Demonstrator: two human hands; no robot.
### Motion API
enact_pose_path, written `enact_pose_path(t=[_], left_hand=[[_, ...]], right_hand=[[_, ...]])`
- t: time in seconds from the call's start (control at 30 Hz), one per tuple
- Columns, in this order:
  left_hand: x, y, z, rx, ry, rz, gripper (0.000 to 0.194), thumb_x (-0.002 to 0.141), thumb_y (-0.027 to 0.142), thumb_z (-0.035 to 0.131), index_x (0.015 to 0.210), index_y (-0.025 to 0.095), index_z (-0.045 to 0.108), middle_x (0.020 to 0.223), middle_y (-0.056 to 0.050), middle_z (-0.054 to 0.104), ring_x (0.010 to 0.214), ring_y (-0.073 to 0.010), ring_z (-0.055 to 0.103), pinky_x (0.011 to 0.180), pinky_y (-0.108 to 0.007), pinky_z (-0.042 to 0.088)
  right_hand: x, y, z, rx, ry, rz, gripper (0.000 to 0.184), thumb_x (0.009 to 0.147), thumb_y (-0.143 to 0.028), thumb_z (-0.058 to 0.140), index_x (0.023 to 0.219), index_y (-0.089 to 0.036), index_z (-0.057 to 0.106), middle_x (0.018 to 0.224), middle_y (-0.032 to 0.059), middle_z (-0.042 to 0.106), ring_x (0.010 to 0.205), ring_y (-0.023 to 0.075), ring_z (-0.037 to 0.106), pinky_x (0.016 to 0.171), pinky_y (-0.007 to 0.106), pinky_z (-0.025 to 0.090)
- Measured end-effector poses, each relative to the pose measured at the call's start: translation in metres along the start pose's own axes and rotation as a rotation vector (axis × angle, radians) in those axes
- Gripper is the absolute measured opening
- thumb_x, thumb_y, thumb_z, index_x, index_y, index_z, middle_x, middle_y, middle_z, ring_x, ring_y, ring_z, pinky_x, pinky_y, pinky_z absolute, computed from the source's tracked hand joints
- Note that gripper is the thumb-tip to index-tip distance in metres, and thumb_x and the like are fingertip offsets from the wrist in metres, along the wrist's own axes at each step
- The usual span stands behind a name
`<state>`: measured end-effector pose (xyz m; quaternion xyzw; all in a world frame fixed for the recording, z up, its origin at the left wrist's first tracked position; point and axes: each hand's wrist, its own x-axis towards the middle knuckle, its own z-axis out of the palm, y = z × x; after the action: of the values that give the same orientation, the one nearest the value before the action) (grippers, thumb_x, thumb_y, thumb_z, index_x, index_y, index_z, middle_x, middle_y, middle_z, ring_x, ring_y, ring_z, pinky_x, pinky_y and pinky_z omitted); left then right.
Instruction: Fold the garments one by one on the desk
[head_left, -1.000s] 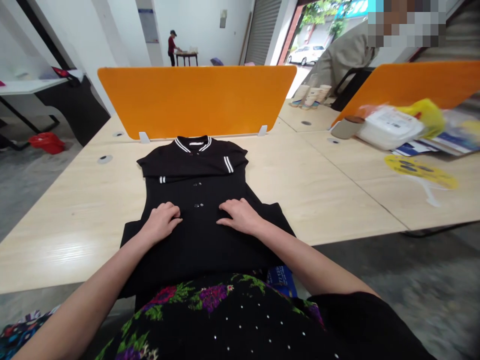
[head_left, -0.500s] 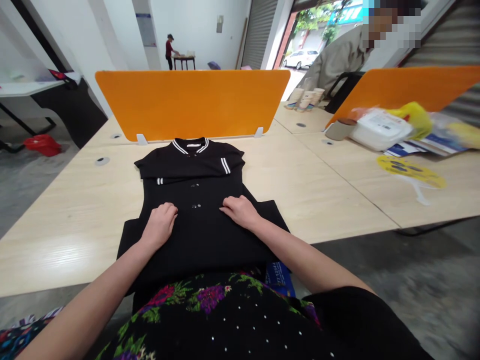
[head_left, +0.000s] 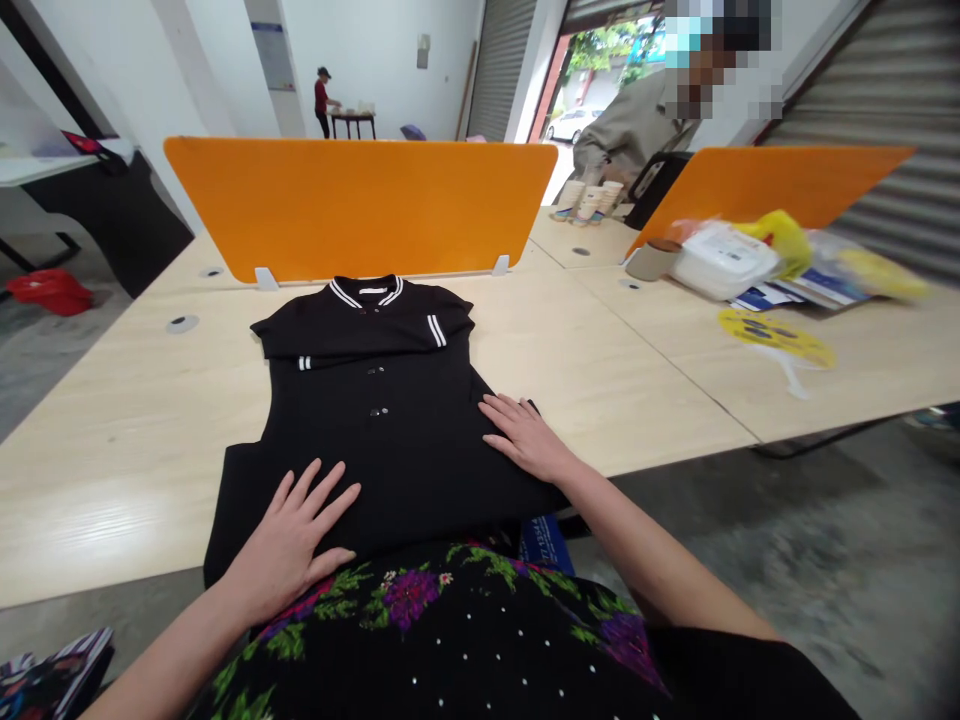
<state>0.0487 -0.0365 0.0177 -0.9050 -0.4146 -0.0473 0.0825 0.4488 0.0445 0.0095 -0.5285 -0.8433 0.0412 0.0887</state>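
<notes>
A black dress [head_left: 382,400] with white-striped collar and sleeve cuffs lies flat on the light wooden table [head_left: 127,440], collar toward the orange divider [head_left: 352,205]. My left hand [head_left: 289,540] rests flat on the skirt near the table's front edge, fingers spread. My right hand [head_left: 525,437] lies flat on the skirt's right side, fingers stretched out. Neither hand holds anything.
A person in a grey jacket [head_left: 630,125] stands behind a second orange divider [head_left: 757,185] at the right. White boxes [head_left: 720,260], a yellow bag [head_left: 784,235], a yellow fan [head_left: 776,335] and paper cups [head_left: 589,200] lie on the adjoining tables. Another person [head_left: 322,100] stands far back.
Both hands slid from the dress's middle outward and toward me; the fingers, curled before, now lie spread flat. The camera view shifted slightly to the right.
</notes>
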Motion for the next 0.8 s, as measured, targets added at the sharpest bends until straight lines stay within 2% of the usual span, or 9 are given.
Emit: enact_pose_path(t=[0.1, 0.17, 0.23, 0.3, 0.4, 0.47, 0.57, 0.67, 0.8], left_hand=[[-0.024, -0.007, 0.001, 0.027, 0.004, -0.008, 0.073, 0.083, 0.060, 0.051, 0.147, 0.032, 0.032, 0.152, -0.006, 0.036, 0.140, -0.0335, 0.030, 0.109, -0.053, 0.034], [-0.043, -0.011, 0.006, 0.051, 0.036, -0.038, 0.065, 0.086, 0.052, 0.049, 0.146, 0.030, 0.036, 0.151, -0.006, 0.039, 0.139, -0.0316, 0.033, 0.110, -0.051, 0.033], [-0.060, -0.013, 0.014, 0.080, 0.091, -0.060, 0.056, 0.089, 0.034, 0.044, 0.144, 0.028, 0.039, 0.148, -0.007, 0.043, 0.139, -0.0296, 0.035, 0.112, -0.049, 0.032], [-0.071, -0.014, 0.023, 0.112, 0.157, -0.060, 0.060, 0.086, 0.020, 0.040, 0.146, 0.025, 0.037, 0.146, -0.009, 0.046, 0.138, -0.0291, 0.036, 0.113, -0.048, 0.032], [-0.075, -0.017, 0.028, 0.132, 0.223, -0.026, 0.070, 0.084, 0.012, 0.038, 0.151, 0.021, 0.023, 0.144, -0.012, 0.047, 0.136, -0.0291, 0.039, 0.113, -0.047, 0.034], [-0.075, -0.019, 0.023, 0.118, 0.240, -0.014, 0.073, 0.083, 0.009, 0.035, 0.153, 0.020, 0.016, 0.144, -0.011, 0.047, 0.134, -0.0271, 0.042, 0.112, -0.043, 0.036], [-0.075, -0.025, 0.008, 0.123, 0.254, -0.032, 0.074, 0.083, 0.007, 0.032, 0.153, 0.022, 0.013, 0.141, -0.011, 0.051, 0.127, -0.0237, 0.052, 0.106, -0.038, 0.043], [-0.074, -0.031, -0.004, 0.145, 0.262, -0.013, 0.078, 0.082, 0.005, 0.031, 0.153, 0.027, 0.011, 0.132, -0.008, 0.059, 0.117, -0.0225, 0.060, 0.097, -0.036, 0.052], [-0.075, -0.037, -0.020, 0.068, 0.276, -0.078, 0.086, 0.076, 0.007, 0.032, 0.151, 0.039, 0.006, 0.130, 0.002, 0.061, 0.109, -0.0209, 0.064, 0.089, -0.037, 0.057]], right_hand=[[-0.011, 0.009, -0.015, 0.024, 0.102, 0.077, 0.052, 0.097, -0.039, 0.041, 0.148, -0.030, 0.033, 0.151, 0.0091, 0.037, 0.140, 0.0274, 0.032, 0.111, 0.060, 0.024], [-0.028, 0.007, -0.027, 0.074, 0.162, 0.050, 0.057, 0.096, -0.040, 0.044, 0.149, -0.031, 0.028, 0.153, 0.0092, 0.034, 0.140, 0.0269, 0.031, 0.112, 0.058, 0.025], [-0.048, -0.001, -0.034, 0.103, 0.122, -0.050, 0.068, 0.090, -0.043, 0.054, 0.151, -0.031, 0.025, 0.154, 0.0088, 0.031, 0.141, 0.0272, 0.029, 0.113, 0.054, 0.026], [-0.066, -0.014, -0.031, 0.069, 0.015, -0.134, 0.082, 0.081, -0.043, 0.066, 0.151, -0.031, 0.024, 0.154, 0.0086, 0.031, 0.142, 0.0298, 0.027, 0.113, 0.055, 0.025], [-0.083, -0.029, -0.011, -0.062, -0.019, -0.145, 0.085, 0.076, -0.025, 0.068, 0.150, -0.026, 0.027, 0.154, 0.0095, 0.030, 0.143, 0.0337, 0.022, 0.112, 0.062, 0.023], [-0.089, -0.030, 0.003, -0.113, 0.052, -0.158, 0.077, 0.076, -0.011, 0.058, 0.148, -0.022, 0.034, 0.152, 0.0105, 0.035, 0.142, 0.0321, 0.025, 0.113, 0.060, 0.025], [-0.091, -0.022, 0.013, -0.110, 0.196, -0.198, 0.068, 0.076, -0.001, 0.041, 0.141, -0.019, 0.045, 0.142, 0.0116, 0.050, 0.135, 0.0254, 0.040, 0.111, 0.049, 0.036], [-0.088, -0.013, 0.013, -0.110, 0.318, -0.166, 0.066, 0.075, 0.002, 0.032, 0.134, -0.018, 0.055, 0.136, 0.0118, 0.056, 0.128, 0.0235, 0.049, 0.108, 0.046, 0.043], [-0.087, -0.008, 0.002, -0.042, 0.371, -0.163, 0.065, 0.072, 0.004, 0.030, 0.121, -0.020, 0.065, 0.124, 0.0087, 0.065, 0.121, 0.0225, 0.057, 0.104, 0.043, 0.048]])
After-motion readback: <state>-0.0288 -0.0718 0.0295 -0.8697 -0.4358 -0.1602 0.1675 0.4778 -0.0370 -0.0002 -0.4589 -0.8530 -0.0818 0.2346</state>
